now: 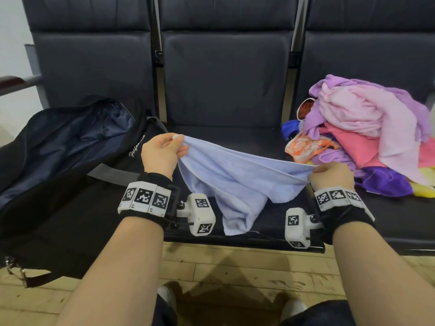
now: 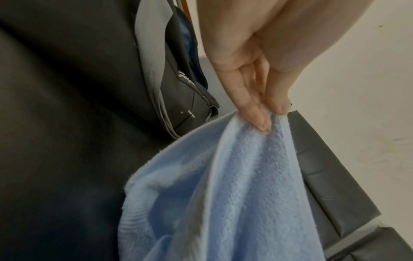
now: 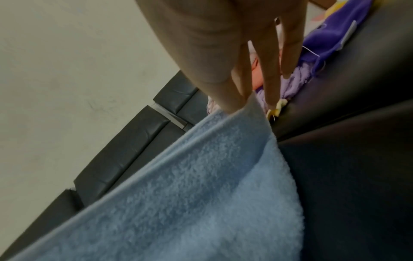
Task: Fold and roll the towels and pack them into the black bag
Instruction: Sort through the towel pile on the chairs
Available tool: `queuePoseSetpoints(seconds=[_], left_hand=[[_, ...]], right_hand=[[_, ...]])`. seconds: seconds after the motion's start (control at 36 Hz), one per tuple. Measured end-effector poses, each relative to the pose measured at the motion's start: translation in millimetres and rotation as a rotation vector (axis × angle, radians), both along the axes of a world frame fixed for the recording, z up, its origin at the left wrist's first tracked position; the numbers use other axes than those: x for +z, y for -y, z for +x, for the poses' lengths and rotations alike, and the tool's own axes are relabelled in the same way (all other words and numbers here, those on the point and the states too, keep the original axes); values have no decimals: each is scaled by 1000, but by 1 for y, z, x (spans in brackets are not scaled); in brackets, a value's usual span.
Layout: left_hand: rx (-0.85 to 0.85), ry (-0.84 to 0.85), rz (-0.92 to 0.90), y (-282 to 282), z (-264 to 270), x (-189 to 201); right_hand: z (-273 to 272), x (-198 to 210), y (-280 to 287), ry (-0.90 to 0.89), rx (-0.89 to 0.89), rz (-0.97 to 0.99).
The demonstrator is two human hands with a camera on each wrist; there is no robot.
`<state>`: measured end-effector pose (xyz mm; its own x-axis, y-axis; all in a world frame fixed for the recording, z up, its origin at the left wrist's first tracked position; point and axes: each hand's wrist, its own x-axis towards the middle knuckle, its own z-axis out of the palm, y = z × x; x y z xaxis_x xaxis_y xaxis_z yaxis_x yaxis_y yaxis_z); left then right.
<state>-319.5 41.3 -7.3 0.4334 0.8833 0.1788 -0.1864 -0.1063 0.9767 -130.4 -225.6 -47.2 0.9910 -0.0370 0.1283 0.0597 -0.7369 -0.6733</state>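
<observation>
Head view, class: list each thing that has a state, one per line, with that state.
Light blue towel: unfolded, held up by two corners, lower end resting on the seat.
Black bag: open.
Towel pile: unfolded, heaped on the right seat.
Left hand: pinches one corner.
Right hand: pinches the other.

Legible markings on the open black fabric bag point(image 1: 70, 184)

A white cursive logo point(image 1: 137, 146) stood on the bag's side panel; in the head view it appeared to begin "Fel" or "Jel", the rest unclear. In the left wrist view only its first letters point(image 2: 186, 79) showed.
</observation>
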Motion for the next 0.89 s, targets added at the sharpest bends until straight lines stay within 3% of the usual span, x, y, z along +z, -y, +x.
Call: queuePoseSetpoints(seconds=[0.19,0.36,0.53,0.61,0.75,0.89], left_hand=[[30,22,-71,-4,-2,-1],[63,-49,-43,-7,-3,-2],[102,28,-134,-13,-7,-2],[102,112,-194,-13,-9,-2],[121,133,-180,-15,-11,-1],[119,146,-167,-15,-12,3]], right_hand=[[3,3,1,75,-6,147],[-1,8,3,147,54,154],[0,22,-1,-117,113,497],[-4,27,-5,-51,194,490],[-7,18,-6,122,317,230],[-7,23,-6,154,301,451]])
